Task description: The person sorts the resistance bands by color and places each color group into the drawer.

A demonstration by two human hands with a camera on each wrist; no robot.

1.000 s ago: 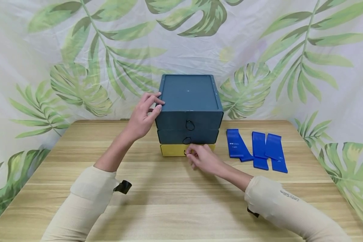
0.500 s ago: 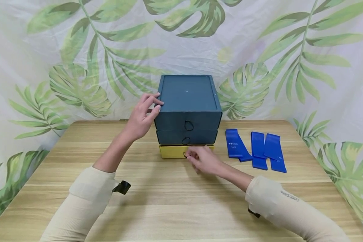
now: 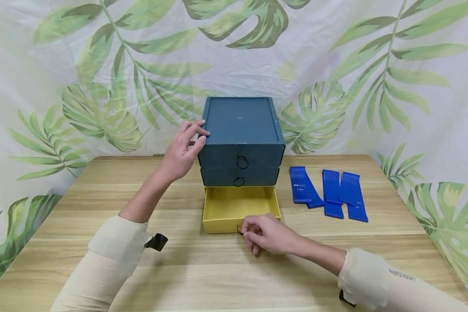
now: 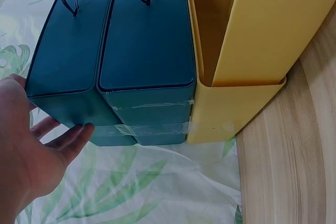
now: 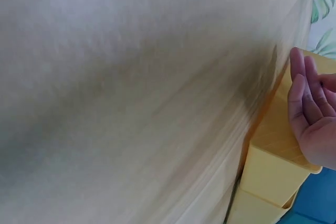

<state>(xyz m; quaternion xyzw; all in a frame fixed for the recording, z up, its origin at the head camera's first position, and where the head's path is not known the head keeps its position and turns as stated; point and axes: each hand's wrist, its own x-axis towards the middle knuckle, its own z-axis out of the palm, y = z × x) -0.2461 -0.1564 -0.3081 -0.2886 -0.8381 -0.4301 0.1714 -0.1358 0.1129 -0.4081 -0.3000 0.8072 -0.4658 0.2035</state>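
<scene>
A stack of drawer boxes stands at the table's back, with two dark blue drawers (image 3: 239,151) above a yellow drawer (image 3: 222,226). The yellow one is pulled out, so its inside shows in the head view. My right hand (image 3: 271,234) pinches the black loop pull (image 3: 239,230) on its front; the fingers partly cover the loop. At the upper left edge of the stack, my left hand (image 3: 182,151) rests with fingers spread over the corner. The left wrist view shows its fingertips against the side of the blue box (image 4: 68,61).
Several blue resistance bands (image 3: 302,186), some marked "Light", lie flat on the wooden table (image 3: 203,277) right of the stack. Black loops (image 3: 242,162) hang on both blue drawer fronts. A leaf-patterned cloth (image 3: 140,78) hangs behind the table.
My right hand has drawn the yellow drawer out toward me by its loop, from shut to well open. The left hand stays at the stack's upper left edge.
</scene>
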